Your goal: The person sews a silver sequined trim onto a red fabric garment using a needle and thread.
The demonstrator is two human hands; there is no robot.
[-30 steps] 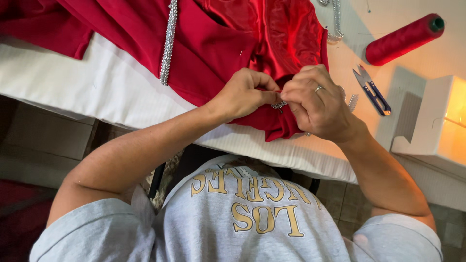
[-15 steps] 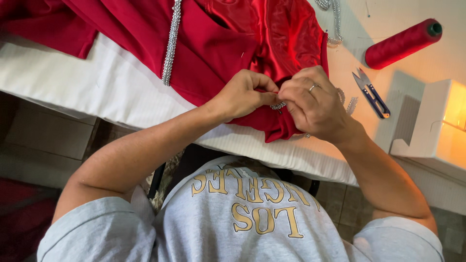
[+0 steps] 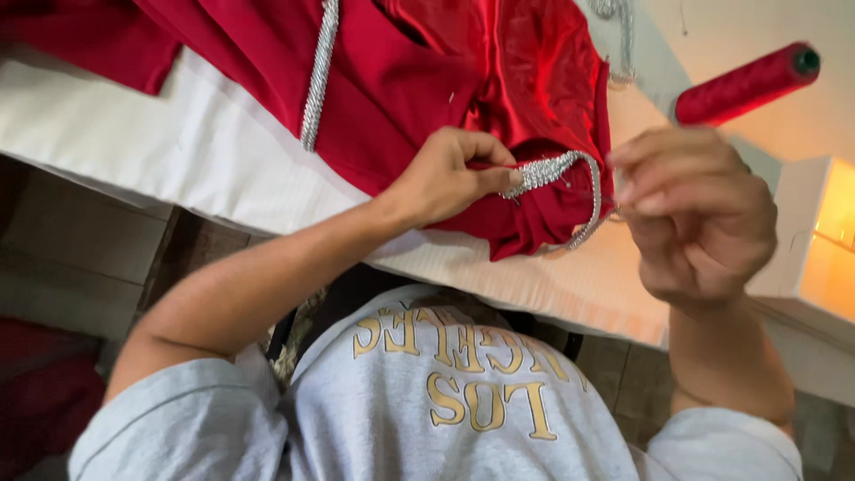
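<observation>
A red garment [image 3: 401, 80] lies spread on a white padded table [image 3: 160, 151]. My left hand [image 3: 441, 178] pinches a silver rhinestone trim [image 3: 548, 171] against the garment's lower edge; the trim curves round the hem to the right. My right hand [image 3: 704, 214] is lifted off the cloth to the right of the trim, blurred, with its fingertips pinched together. Whether anything thin sits between those fingers I cannot make out.
A second strip of silver trim [image 3: 316, 80] runs down the garment at the upper left. A red thread spool [image 3: 744, 82] lies at the upper right. A white, lit machine body [image 3: 824, 232] stands at the right edge. My grey shirt fills the bottom.
My right hand has pulled away from the hem, up and to the right. The silver trim at the hem is now uncovered. My left hand stays pinched on it.
</observation>
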